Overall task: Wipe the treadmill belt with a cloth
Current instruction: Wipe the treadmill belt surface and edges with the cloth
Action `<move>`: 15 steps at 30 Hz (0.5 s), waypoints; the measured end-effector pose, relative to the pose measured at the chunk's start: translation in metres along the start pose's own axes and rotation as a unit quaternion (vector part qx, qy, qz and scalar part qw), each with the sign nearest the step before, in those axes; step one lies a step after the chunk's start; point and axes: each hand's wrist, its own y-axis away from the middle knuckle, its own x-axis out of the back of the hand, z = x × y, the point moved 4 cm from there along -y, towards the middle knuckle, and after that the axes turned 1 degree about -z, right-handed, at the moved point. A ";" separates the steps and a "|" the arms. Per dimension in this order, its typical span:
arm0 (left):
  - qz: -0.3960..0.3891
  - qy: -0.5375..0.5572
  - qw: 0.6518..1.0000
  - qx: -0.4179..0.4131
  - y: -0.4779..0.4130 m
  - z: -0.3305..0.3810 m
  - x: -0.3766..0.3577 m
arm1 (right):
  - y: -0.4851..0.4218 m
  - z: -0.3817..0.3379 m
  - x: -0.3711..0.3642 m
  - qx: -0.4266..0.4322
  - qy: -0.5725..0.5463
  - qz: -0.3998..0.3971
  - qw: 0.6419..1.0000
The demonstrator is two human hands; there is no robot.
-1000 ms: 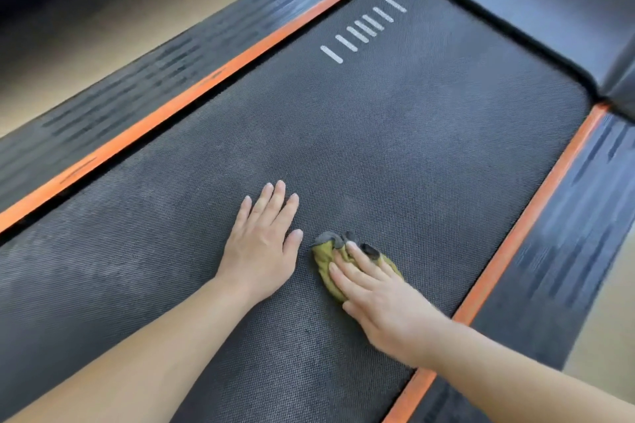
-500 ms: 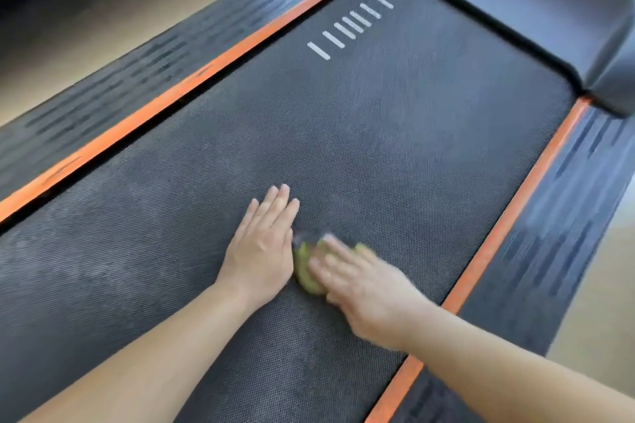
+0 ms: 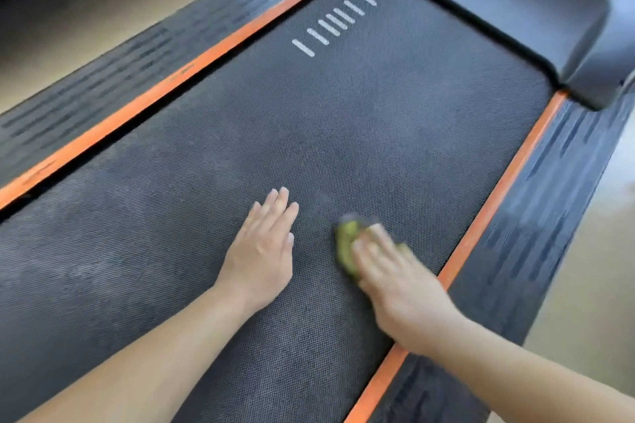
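The dark textured treadmill belt [image 3: 360, 120] fills most of the view, with a row of white stripes near its far end. My left hand [image 3: 263, 251] lies flat on the belt, palm down, fingers together, holding nothing. To its right, my right hand [image 3: 395, 278] presses a small yellow-green and grey cloth [image 3: 345, 244] onto the belt; it is blurred. Most of the cloth is hidden under the fingers. A gap of belt separates the two hands.
Orange strips [image 3: 494, 196] run along both sides of the belt, beside black ribbed side rails [image 3: 549, 203]. The black motor cover [image 3: 498, 7] crosses the far end. Beige floor [image 3: 68, 21] lies to the left and right of the treadmill.
My right hand slid the cloth left until it met my left hand, then back right, opening a gap. My left hand stayed flat in place.
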 end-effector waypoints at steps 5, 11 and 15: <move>0.004 0.020 1.000 0.011 -0.005 0.007 -0.008 | 0.004 0.058 0.015 -0.203 -0.026 -0.045 0.978; 0.011 0.007 1.000 0.002 -0.010 0.009 -0.005 | 0.009 -0.024 -0.009 0.133 -0.019 0.000 0.991; 0.018 0.013 1.000 0.013 -0.007 0.002 0.003 | -0.012 0.044 0.003 -0.133 -0.077 0.046 0.987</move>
